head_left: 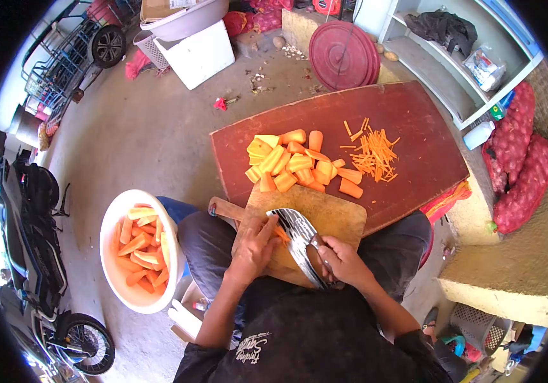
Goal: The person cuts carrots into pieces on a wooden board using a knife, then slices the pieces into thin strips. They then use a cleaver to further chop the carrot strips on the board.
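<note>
A wooden cutting board with a handle lies across my lap, against the edge of the red table. My right hand is wrapped round the handle of a wide curved knife, its blade over the board. Beside the blade, the bent fingers of my left hand press on the board; thin orange carrot strips show between them and the blade. What lies under those fingers is hidden. Peeled carrot chunks are piled beyond the board, with a heap of carrot sticks to their right.
At my left stands a white tub of carrot pieces. Motorcycles are farther left. A maroon lid leans behind the table. Red net sacks and a shelf unit stand at the right. Part of another person's foot shows lower right.
</note>
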Demonstrator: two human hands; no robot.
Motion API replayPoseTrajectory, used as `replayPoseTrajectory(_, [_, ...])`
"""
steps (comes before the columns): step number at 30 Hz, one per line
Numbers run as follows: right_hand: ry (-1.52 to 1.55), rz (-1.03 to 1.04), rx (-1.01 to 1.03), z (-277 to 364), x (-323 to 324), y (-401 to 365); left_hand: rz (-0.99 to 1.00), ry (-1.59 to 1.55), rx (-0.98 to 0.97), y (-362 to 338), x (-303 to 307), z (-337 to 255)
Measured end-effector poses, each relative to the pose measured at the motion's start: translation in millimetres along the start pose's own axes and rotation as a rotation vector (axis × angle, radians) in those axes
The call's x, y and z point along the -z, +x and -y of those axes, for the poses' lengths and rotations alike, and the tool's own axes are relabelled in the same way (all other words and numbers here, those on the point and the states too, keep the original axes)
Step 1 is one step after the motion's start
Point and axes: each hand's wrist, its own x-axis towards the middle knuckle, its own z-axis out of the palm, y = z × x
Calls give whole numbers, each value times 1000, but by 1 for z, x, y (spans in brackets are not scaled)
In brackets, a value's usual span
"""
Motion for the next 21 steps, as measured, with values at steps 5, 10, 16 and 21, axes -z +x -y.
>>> replayPoseTrajectory(5, [185, -9, -1, -8, 9, 0, 14, -27, -9, 11, -2, -11])
replayPoseTrajectory(10, [459, -146, 11, -8, 47, -18, 123, -180, -70, 56, -25, -29])
replayPoseTrajectory(16, [362, -458, 212, 22, 119, -30, 87, -68, -526, 178, -75, -63])
replayPoseTrajectory(21, [-145, -752, 358, 32, 160, -18, 137, 259, -597, 220, -102, -79])
